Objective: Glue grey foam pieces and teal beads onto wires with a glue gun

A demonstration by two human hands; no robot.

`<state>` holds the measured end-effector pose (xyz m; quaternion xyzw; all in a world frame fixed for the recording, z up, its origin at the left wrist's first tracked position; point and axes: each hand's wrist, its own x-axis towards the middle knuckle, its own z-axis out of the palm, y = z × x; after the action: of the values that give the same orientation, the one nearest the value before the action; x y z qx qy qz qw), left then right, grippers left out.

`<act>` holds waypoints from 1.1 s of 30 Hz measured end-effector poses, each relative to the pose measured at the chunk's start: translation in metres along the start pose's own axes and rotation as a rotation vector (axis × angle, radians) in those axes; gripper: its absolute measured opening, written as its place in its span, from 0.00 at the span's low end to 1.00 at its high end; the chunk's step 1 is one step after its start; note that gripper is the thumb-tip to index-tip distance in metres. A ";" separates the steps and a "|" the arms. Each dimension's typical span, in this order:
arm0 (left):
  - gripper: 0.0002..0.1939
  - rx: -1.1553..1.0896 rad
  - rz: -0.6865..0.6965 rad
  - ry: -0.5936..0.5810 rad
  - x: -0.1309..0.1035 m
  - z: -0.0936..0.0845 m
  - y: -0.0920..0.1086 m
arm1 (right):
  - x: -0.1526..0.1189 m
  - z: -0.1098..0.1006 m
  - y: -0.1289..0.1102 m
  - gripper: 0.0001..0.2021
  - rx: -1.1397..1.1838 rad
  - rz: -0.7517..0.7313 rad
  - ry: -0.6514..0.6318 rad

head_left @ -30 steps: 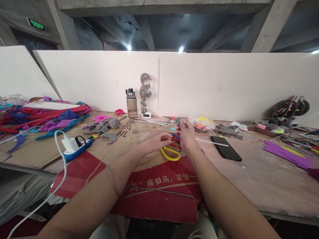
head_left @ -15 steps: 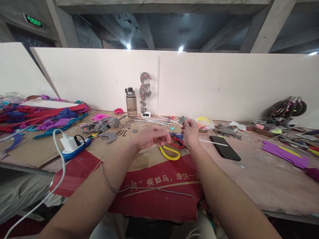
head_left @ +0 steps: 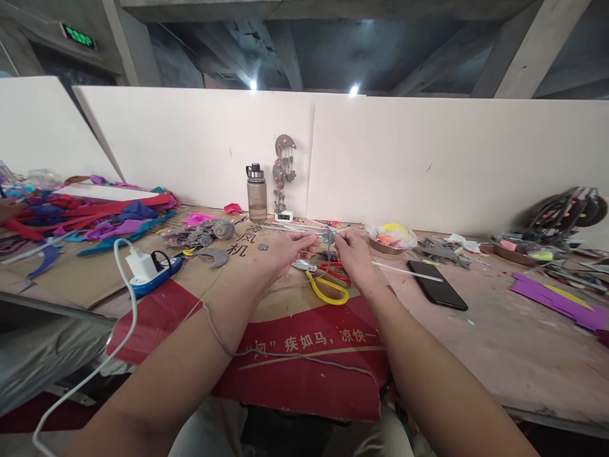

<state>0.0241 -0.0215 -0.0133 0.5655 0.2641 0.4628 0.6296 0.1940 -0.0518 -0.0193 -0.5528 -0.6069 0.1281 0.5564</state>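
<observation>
head view shows the right hand (head_left: 351, 251) grasping a small grey felt cutout (head_left: 328, 237) between both hands, the left hand (head_left: 291, 249) maybe pinching thread, i can't tell, and grey yarn (head_left: 304, 357) across the left forearm (head_left: 190, 355) could snag the yellow-handled scissors (head_left: 314, 284) and jerk things loose.

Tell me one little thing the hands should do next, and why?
Perhaps the left hand should pinch the small grey piece too: the right hand seems to hold one side, and the left fingertips look just short of the other.

The left hand (head_left: 285, 252) has moved in beside the grey piece (head_left: 328, 237).
</observation>
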 end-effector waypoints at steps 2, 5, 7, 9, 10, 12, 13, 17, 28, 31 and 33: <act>0.15 -0.010 0.011 -0.005 0.000 0.000 0.000 | -0.005 0.001 -0.008 0.11 -0.088 -0.038 -0.024; 0.13 -0.003 0.025 -0.008 0.000 0.000 0.000 | -0.010 0.002 -0.015 0.09 -0.152 -0.072 -0.080; 0.12 0.015 0.025 -0.008 0.000 0.000 0.001 | -0.011 0.002 -0.018 0.08 -0.179 -0.116 -0.102; 0.11 0.030 0.020 -0.003 -0.001 0.001 0.002 | -0.012 0.004 -0.019 0.07 -0.213 -0.179 -0.098; 0.11 0.035 0.013 0.001 -0.001 0.001 0.003 | -0.012 0.004 -0.019 0.07 -0.231 -0.206 -0.093; 0.10 0.039 -0.004 0.007 -0.002 0.003 0.004 | -0.012 0.005 -0.020 0.06 -0.261 -0.231 -0.095; 0.10 0.036 -0.012 0.007 -0.003 0.003 0.005 | -0.012 0.005 -0.021 0.06 -0.271 -0.231 -0.098; 0.08 -0.006 -0.029 0.005 -0.005 0.005 0.008 | -0.015 0.006 -0.024 0.06 -0.222 -0.165 -0.144; 0.09 0.073 -0.007 0.039 0.001 0.000 -0.001 | -0.019 0.014 -0.021 0.07 0.113 0.044 -0.238; 0.08 0.076 0.003 0.083 0.003 -0.001 -0.002 | -0.021 0.013 -0.025 0.07 0.134 0.074 -0.252; 0.08 0.072 0.021 0.101 0.003 -0.002 -0.001 | -0.021 0.013 -0.025 0.08 0.093 0.036 -0.236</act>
<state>0.0243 -0.0178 -0.0144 0.5663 0.3063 0.4874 0.5899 0.1654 -0.0720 -0.0152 -0.5183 -0.6515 0.2303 0.5038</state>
